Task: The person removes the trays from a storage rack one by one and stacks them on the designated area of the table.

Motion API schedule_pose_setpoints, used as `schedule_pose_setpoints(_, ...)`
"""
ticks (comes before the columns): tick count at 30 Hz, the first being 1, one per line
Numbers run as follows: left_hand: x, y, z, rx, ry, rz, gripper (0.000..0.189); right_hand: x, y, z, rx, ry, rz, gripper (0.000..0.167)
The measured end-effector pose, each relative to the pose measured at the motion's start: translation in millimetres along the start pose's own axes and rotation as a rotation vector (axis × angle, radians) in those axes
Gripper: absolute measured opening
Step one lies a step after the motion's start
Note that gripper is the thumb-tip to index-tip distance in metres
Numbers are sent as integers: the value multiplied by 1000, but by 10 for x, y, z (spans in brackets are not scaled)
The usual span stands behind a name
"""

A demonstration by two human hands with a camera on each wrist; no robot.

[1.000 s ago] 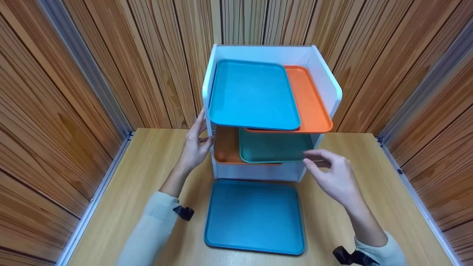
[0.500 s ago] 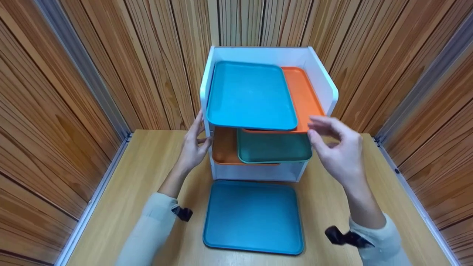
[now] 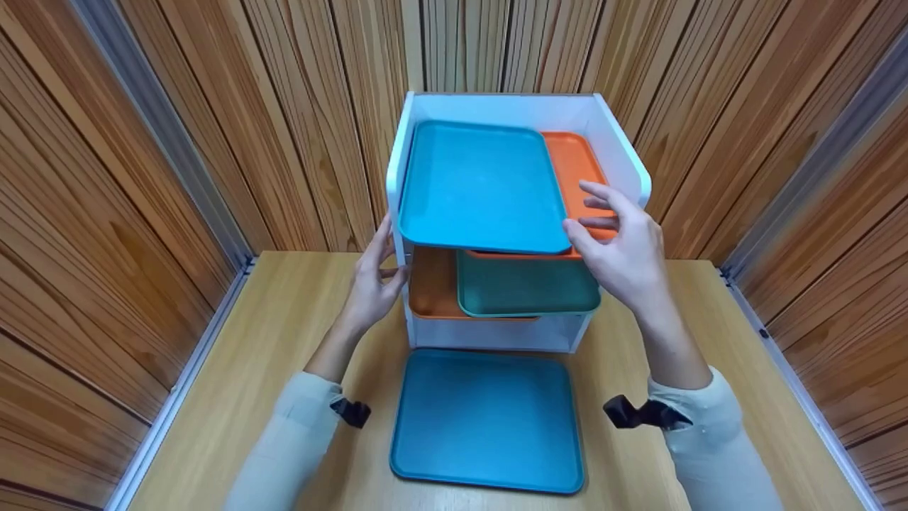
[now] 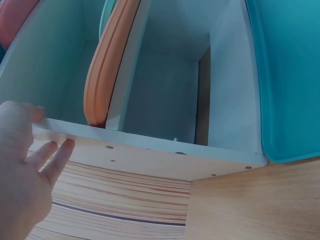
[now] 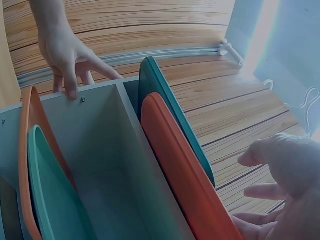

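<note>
Plainly, open tabletop (image 3: pixel 298 291) flanks the hands (image 3: pixel 369 284) (image 3: pixel 628 252) and shelf (image 3: pixel 618 160) edges.

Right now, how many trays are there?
5: upper blue tray over upper orange tray; below, green tray over lower orange tray; front blue tray on the table. Others may be hidden.

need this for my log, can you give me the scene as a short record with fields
Left hand: grips left side of white shelf
Right hand: near front right corner of upper blue tray; contact unclear
Top level: upper blue tray overlapping upper orange tray
Middle level: green tray overlapping lower orange tray
Table: front blue tray, before white shelf
</note>
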State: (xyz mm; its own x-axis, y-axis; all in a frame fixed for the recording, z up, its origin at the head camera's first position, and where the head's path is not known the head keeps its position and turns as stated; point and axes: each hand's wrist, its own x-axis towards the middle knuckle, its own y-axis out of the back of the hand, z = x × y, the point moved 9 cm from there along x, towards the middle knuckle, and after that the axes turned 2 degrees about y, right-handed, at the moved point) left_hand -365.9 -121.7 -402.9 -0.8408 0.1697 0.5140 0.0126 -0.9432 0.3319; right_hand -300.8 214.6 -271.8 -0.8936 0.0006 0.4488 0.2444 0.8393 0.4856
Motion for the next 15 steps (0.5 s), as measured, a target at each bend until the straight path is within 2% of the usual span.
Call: schedule_pose_setpoints(15,-1,-11,-31,-44,-14,-17,79,141,-168,59,-52,-71,-108,62)
